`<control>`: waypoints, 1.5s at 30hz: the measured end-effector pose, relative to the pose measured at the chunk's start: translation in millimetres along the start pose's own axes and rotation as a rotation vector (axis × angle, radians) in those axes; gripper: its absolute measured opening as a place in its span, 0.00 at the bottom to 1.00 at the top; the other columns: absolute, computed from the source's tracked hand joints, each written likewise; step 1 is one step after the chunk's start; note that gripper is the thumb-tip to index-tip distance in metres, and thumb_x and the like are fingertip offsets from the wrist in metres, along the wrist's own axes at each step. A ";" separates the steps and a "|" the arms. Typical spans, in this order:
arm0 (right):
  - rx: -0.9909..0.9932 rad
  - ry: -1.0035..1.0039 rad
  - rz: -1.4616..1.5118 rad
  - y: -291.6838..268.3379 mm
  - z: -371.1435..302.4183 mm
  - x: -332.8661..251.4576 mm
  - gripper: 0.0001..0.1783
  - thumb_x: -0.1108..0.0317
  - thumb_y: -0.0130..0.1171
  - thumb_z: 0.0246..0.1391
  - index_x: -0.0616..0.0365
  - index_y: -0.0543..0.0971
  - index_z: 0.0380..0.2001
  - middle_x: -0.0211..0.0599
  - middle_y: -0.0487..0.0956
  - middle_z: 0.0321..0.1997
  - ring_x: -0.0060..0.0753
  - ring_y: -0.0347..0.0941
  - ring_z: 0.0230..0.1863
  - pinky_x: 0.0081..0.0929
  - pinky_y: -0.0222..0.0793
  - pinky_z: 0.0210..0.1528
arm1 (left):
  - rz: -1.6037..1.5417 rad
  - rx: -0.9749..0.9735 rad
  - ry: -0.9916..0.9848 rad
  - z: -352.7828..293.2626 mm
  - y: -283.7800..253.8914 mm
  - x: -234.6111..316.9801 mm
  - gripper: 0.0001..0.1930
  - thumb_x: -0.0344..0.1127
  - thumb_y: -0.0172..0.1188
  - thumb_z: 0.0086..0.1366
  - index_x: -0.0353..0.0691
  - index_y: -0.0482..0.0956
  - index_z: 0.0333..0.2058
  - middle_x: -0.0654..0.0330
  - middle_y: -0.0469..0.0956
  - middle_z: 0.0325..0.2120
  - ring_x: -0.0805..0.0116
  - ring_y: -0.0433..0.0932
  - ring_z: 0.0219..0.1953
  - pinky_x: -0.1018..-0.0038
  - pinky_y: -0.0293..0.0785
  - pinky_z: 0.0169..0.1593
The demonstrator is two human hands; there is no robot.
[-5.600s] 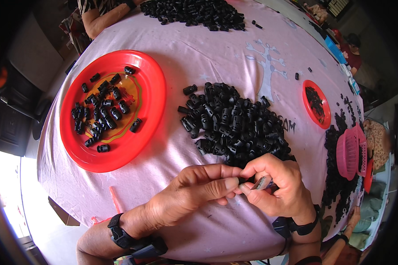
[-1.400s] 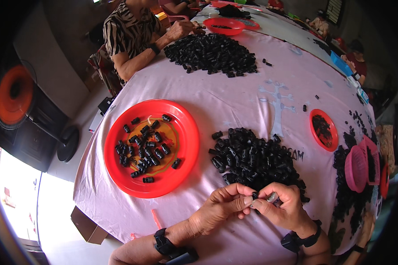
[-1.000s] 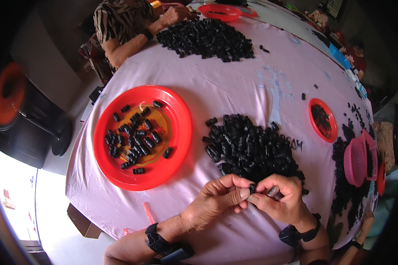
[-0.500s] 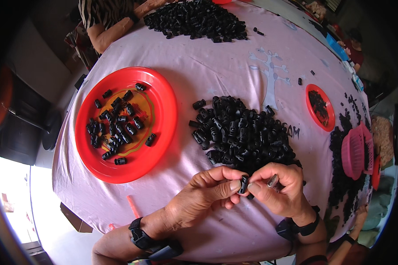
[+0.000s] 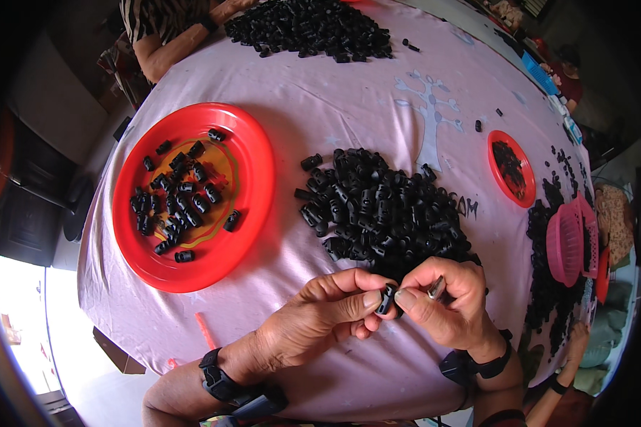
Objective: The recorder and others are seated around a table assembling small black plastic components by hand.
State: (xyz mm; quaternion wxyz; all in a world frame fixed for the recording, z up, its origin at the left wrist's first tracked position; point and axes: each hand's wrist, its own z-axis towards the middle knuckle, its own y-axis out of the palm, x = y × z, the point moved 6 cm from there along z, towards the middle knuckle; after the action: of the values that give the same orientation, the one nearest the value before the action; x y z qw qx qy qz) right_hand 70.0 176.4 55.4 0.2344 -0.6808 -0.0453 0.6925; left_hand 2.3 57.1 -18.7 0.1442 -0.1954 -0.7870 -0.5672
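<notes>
My left hand pinches a small black plastic cord lock between thumb and forefinger, holding it tilted. Against its right side rest the thumb and forefinger of my right hand. A short silver metal tool is tucked in that same hand, most of it hidden by the fingers, so its kind is unclear. Just beyond both hands lies a heap of similar black cord locks. To the left, a large red plate with a yellow and orange middle bears several more black pieces.
A second black heap lies at the far edge, beside another person's arm. On the right are a small red dish of dark bits, a pink basket and scattered black parts. Another person's hand shows at lower right.
The view has shifted slightly, so the table's things sit a little further left and higher. In my left fingers the cord lock is now more tilted. Both hands keep their hold.
</notes>
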 end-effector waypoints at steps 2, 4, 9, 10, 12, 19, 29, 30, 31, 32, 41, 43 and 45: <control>0.005 -0.009 -0.009 0.5 0.9 -1.0 0.04 0.76 0.59 0.51 0.65 0.76 0.26 0.36 0.80 0.24 0.17 0.77 0.24 0.14 0.71 0.25 | -0.009 0.002 0.003 -0.2 -0.5 -0.7 0.12 0.35 0.55 0.66 0.41 0.75 0.46 0.65 0.78 0.34 0.82 0.72 0.32 0.84 0.70 0.38; 0.073 -0.068 0.029 -2.0 2.4 -5.9 0.05 0.75 0.61 0.50 0.65 0.76 0.29 0.36 0.80 0.25 0.18 0.77 0.24 0.14 0.71 0.25 | -0.018 0.002 0.006 -0.3 -0.4 -1.7 0.12 0.35 0.55 0.66 0.41 0.75 0.46 0.65 0.78 0.34 0.82 0.73 0.32 0.84 0.70 0.39; -0.031 -0.089 -0.053 4.4 1.5 -5.4 0.08 0.75 0.62 0.50 0.65 0.77 0.34 0.36 0.80 0.26 0.21 0.79 0.26 0.14 0.72 0.25 | -0.022 0.015 0.015 -0.8 -1.7 -3.2 0.10 0.35 0.55 0.66 0.41 0.75 0.45 0.65 0.78 0.34 0.82 0.73 0.32 0.84 0.71 0.38; 0.011 -0.118 -0.025 4.7 -0.5 -0.9 0.07 0.76 0.62 0.50 0.66 0.77 0.34 0.36 0.80 0.26 0.21 0.79 0.26 0.15 0.73 0.25 | -0.024 0.012 0.012 0.3 -1.6 -4.0 0.10 0.35 0.55 0.66 0.41 0.75 0.45 0.65 0.78 0.34 0.82 0.73 0.32 0.84 0.71 0.38; 0.053 -0.145 0.003 3.9 -1.5 -0.5 0.06 0.77 0.61 0.50 0.66 0.77 0.33 0.36 0.80 0.26 0.22 0.80 0.26 0.15 0.74 0.26 | -0.006 -0.015 -0.032 2.0 0.2 -7.3 0.10 0.35 0.55 0.66 0.41 0.75 0.44 0.65 0.77 0.34 0.82 0.73 0.32 0.84 0.71 0.38; 0.035 -0.093 0.000 1.5 1.6 -6.4 0.03 0.78 0.59 0.52 0.66 0.77 0.31 0.38 0.81 0.25 0.23 0.80 0.27 0.16 0.75 0.26 | -0.104 -0.046 -0.051 1.3 1.8 -8.6 0.10 0.36 0.55 0.66 0.42 0.75 0.44 0.64 0.78 0.34 0.82 0.73 0.32 0.84 0.71 0.38; -0.041 -0.007 0.093 1.7 0.8 -0.2 0.07 0.76 0.62 0.50 0.68 0.78 0.33 0.41 0.82 0.28 0.26 0.81 0.29 0.16 0.76 0.26 | -0.187 -0.044 -0.078 -0.6 1.0 -9.5 0.10 0.34 0.55 0.66 0.41 0.74 0.44 0.63 0.78 0.34 0.81 0.74 0.32 0.85 0.73 0.38; -0.042 -0.006 0.092 2.6 0.3 0.7 0.07 0.76 0.62 0.50 0.68 0.78 0.33 0.41 0.82 0.28 0.26 0.81 0.29 0.16 0.76 0.26 | -0.193 -0.030 -0.070 -0.9 0.4 -9.4 0.10 0.34 0.55 0.66 0.41 0.74 0.44 0.63 0.78 0.34 0.81 0.74 0.32 0.85 0.73 0.38; -0.020 -0.017 0.091 3.1 -0.5 2.0 0.08 0.76 0.62 0.50 0.68 0.78 0.33 0.41 0.82 0.27 0.26 0.81 0.29 0.17 0.76 0.27 | -0.193 -0.031 -0.070 -0.7 0.7 -9.5 0.10 0.34 0.55 0.66 0.41 0.74 0.44 0.63 0.78 0.34 0.81 0.74 0.32 0.85 0.73 0.38; 0.003 -0.027 0.089 3.6 -1.4 3.2 0.08 0.75 0.63 0.49 0.68 0.78 0.33 0.41 0.82 0.27 0.26 0.81 0.29 0.17 0.76 0.27 | -0.172 -0.030 -0.062 -0.3 1.0 -9.1 0.09 0.34 0.55 0.66 0.41 0.74 0.44 0.63 0.78 0.34 0.81 0.74 0.32 0.85 0.73 0.38; 0.040 -0.088 0.055 3.0 -0.8 -4.7 0.03 0.79 0.59 0.51 0.68 0.78 0.31 0.40 0.81 0.26 0.24 0.80 0.27 0.16 0.76 0.27 | -0.151 -0.052 -0.089 1.5 2.8 -10.0 0.09 0.34 0.55 0.66 0.40 0.74 0.44 0.62 0.78 0.34 0.80 0.74 0.31 0.84 0.73 0.37; 0.036 -0.091 0.052 2.4 -1.0 -6.6 0.03 0.79 0.59 0.51 0.68 0.78 0.31 0.40 0.81 0.25 0.24 0.80 0.27 0.16 0.75 0.27 | -0.162 -0.060 -0.098 0.5 3.9 -9.9 0.10 0.34 0.55 0.66 0.40 0.74 0.44 0.62 0.78 0.34 0.80 0.74 0.31 0.84 0.73 0.37; 0.034 -0.091 0.049 1.9 -1.5 -7.1 0.03 0.79 0.59 0.51 0.68 0.78 0.31 0.39 0.81 0.25 0.23 0.80 0.27 0.16 0.75 0.27 | -0.170 -0.073 -0.112 0.4 4.7 -10.7 0.10 0.34 0.55 0.66 0.40 0.74 0.44 0.61 0.78 0.34 0.80 0.74 0.31 0.83 0.73 0.37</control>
State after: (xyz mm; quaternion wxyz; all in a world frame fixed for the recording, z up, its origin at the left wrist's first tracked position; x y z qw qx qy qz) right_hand 70.6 171.6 61.1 0.2264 -0.6455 -0.0275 0.7289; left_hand 13.9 57.3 -19.7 0.0439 -0.1643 -0.7865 -0.5938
